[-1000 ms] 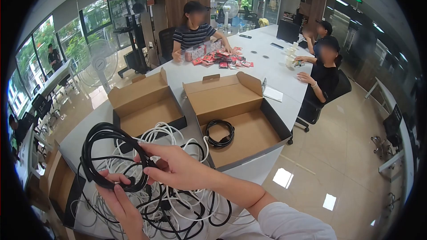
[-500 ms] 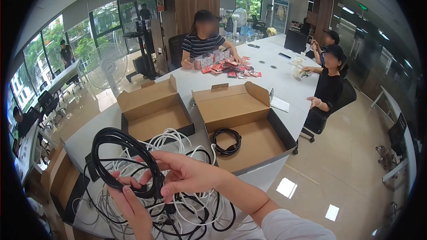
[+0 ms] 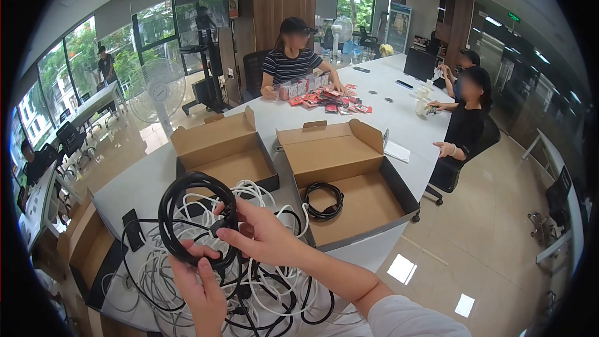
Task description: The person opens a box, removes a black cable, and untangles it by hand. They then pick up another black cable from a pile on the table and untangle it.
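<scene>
A thick black cable, wound into a round coil, is held up above the table between my two hands. My left hand grips the bottom of the loop, its fingers closed around the strands. My right hand pinches a black plug end at the right side of the coil. Beneath them lies a tangled heap of white and black cables. To the right, a smaller black cable coil rests inside an open cardboard box.
A second open box stands behind the heap, and another at the left edge. A black flat device lies beside the cables. Across the white table, a person sits by red packets; two others sit at the right.
The coil has turned to face me more squarely, and my right hand has risen to the plug end. The camera view has shifted slightly.
</scene>
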Demonstrator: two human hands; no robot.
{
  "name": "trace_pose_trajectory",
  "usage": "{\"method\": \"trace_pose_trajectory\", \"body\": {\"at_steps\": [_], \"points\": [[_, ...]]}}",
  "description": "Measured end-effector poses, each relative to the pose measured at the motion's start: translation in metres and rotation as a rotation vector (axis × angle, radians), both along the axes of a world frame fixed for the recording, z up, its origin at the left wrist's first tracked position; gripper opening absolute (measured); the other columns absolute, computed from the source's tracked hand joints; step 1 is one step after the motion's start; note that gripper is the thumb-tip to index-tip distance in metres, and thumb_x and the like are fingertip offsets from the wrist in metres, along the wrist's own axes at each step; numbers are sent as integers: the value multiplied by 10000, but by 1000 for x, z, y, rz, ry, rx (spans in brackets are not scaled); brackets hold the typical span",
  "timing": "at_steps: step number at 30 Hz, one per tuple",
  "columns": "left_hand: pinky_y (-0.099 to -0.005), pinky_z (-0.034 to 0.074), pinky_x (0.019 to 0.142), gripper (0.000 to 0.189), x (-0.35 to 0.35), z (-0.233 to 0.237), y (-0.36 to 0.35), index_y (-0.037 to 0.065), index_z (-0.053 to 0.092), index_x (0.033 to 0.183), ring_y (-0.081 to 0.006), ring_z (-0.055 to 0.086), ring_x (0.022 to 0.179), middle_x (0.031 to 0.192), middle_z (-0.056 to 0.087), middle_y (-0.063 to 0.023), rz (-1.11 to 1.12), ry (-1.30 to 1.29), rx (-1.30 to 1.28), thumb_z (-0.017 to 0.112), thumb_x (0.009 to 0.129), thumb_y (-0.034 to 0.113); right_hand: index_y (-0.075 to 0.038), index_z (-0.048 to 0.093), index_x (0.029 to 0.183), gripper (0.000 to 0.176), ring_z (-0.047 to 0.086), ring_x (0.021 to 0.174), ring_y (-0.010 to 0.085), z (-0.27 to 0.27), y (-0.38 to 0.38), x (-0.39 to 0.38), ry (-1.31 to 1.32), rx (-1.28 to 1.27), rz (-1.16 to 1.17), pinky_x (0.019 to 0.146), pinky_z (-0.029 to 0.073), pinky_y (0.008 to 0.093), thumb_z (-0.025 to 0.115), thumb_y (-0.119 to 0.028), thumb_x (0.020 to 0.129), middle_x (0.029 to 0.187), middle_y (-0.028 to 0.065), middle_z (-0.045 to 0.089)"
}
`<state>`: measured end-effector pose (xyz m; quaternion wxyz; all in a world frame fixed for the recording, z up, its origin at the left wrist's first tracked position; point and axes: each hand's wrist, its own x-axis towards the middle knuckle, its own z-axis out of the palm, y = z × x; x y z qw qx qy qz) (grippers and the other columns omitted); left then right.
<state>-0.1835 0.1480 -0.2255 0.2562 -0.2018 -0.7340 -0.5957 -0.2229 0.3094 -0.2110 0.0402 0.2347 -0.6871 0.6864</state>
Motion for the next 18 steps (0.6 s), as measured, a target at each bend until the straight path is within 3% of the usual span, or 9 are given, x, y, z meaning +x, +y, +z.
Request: {"method": "trace_pose_trajectory", "body": {"at_steps": [9, 12, 15, 18], "points": [[-275, 408, 767, 314, -3, 4, -3, -40, 414, 1179, -137, 527, 784, 820, 554, -74, 9, -62, -35, 441, 973, 195, 0, 537, 1087, 248, 525, 555, 61, -2, 5, -4, -8, 271, -157, 503, 439, 222, 512, -215, 966, 769, 17, 581], [-268, 417, 737, 301, -7, 0, -3, -39, 426, 1170, -135, 532, 767, 815, 560, -73, 18, -31, -39, 446, 969, 184, 16, 550, 1099, 246, 552, 567, 75, -5, 5, -4, -38, 123, -98, 522, 452, 226, 487, -183, 968, 777, 45, 602], [-275, 419, 739, 285, -8, 1, -4, -38, 438, 1157, -137, 534, 764, 807, 564, -72, 32, -48, -29, 449, 965, 171, 27, 562, 970, 199, 573, 513, 165, -6, 3, -3, -6, 52, -112, 496, 425, 305, 451, -135, 939, 616, 94, 558], [-274, 419, 741, 269, -9, 1, -4, -39, 446, 1146, -137, 534, 755, 792, 567, -74, 34, -67, -47, 447, 961, 157, 28, 561, 998, 215, 590, 556, 156, -5, 9, -3, -68, 65, -48, 528, 454, 303, 417, -111, 919, 647, 93, 561]]}}
